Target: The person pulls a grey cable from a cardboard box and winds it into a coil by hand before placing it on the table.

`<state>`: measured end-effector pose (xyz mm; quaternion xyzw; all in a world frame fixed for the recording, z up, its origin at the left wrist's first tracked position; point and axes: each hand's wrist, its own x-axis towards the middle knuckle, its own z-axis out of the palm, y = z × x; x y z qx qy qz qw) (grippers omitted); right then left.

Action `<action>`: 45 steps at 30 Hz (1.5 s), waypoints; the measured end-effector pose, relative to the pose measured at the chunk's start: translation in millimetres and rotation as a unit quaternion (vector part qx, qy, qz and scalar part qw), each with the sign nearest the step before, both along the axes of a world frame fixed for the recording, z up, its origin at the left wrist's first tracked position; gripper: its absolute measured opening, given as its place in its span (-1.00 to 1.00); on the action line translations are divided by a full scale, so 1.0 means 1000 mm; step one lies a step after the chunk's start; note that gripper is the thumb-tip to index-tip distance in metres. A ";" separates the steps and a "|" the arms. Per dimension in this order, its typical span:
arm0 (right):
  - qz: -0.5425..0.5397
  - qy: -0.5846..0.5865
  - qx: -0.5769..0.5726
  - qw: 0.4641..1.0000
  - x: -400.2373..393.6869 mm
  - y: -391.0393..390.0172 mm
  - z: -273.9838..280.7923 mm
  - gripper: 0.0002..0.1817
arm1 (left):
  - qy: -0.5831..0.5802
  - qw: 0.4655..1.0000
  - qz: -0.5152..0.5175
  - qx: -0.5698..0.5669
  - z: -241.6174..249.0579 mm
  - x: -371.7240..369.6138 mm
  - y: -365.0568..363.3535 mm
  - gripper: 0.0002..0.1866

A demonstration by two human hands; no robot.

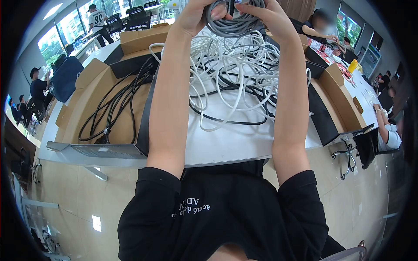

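Observation:
At the top edge of the head view, a coil of grey cable (233, 28) is held up between both hands. My left hand (191, 16) is closed round the coil's left side, and my right hand (266, 13) grips its right side. Part of both hands is cut off by the frame. Below and behind the coil, a tangled heap of white cables (238, 65) lies on the white table (226, 150). Some black cables (244, 122) run through and under the heap, between my forearms.
Left of my arms stands an open cardboard box (87, 93) with a looped black cable (114, 104) inside. Another open box (337, 98) stands on the right. A dark blue bag (67, 78) sits at the far left. Other people work at tables around the room.

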<state>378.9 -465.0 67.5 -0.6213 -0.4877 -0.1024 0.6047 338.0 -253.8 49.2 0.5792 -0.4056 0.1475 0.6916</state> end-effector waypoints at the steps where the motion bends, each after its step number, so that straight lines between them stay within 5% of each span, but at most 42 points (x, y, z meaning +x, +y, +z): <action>1: 0.012 0.005 0.003 1.000 0.001 0.000 -0.001 -0.64 | 0.012 1.000 0.009 0.015 0.002 -0.001 0.000 -0.58; 3: 0.003 0.005 0.014 1.000 0.011 -0.001 -0.004 -0.70 | 0.038 0.998 0.027 0.044 0.009 -0.007 -0.003 -0.53; 5: -0.042 -0.005 0.030 0.999 0.026 -0.003 -0.004 -0.77 | -0.067 0.964 0.227 0.121 0.015 -0.021 -0.013 -0.41; 9: -0.239 -0.119 -0.028 0.963 0.008 -0.003 -0.001 -0.78 | -0.284 0.778 0.527 0.191 0.011 -0.016 -0.018 -0.13; 12: -0.318 -0.246 -0.038 0.915 0.012 0.005 0.000 -0.73 | -0.292 0.754 0.545 0.223 0.004 -0.002 -0.027 -0.32; 19: -0.276 -0.180 -0.016 0.944 0.018 0.005 -0.009 -0.72 | -0.172 0.774 0.524 0.312 0.001 -0.003 -0.028 -0.73; 28: -0.114 -0.067 -0.018 0.991 0.023 -0.003 -0.010 -0.33 | -0.109 0.815 0.514 0.246 0.004 -0.006 -0.030 -0.73; 32: -0.338 -0.281 -0.061 0.896 0.032 -0.009 -0.008 -0.13 | -0.155 0.772 0.590 0.175 -0.005 0.015 -0.022 -0.74; 35: -0.337 -0.285 -0.063 0.895 0.035 -0.008 -0.010 -0.18 | -0.169 0.763 0.605 0.150 -0.004 0.015 -0.021 -0.75; 38: -0.242 -0.075 -0.116 0.960 0.016 -0.010 0.000 -0.29 | -0.195 0.763 0.607 0.111 -0.003 0.012 -0.021 -0.74; 41: -0.202 -0.029 -0.134 0.970 0.025 -0.016 0.001 -0.36 | -0.220 0.765 0.594 0.117 -0.002 0.013 -0.019 -0.73; 45: -0.019 -0.012 -0.129 0.991 0.054 -0.039 -0.007 -0.61 | -0.271 0.808 0.502 0.147 -0.001 0.015 -0.017 -0.73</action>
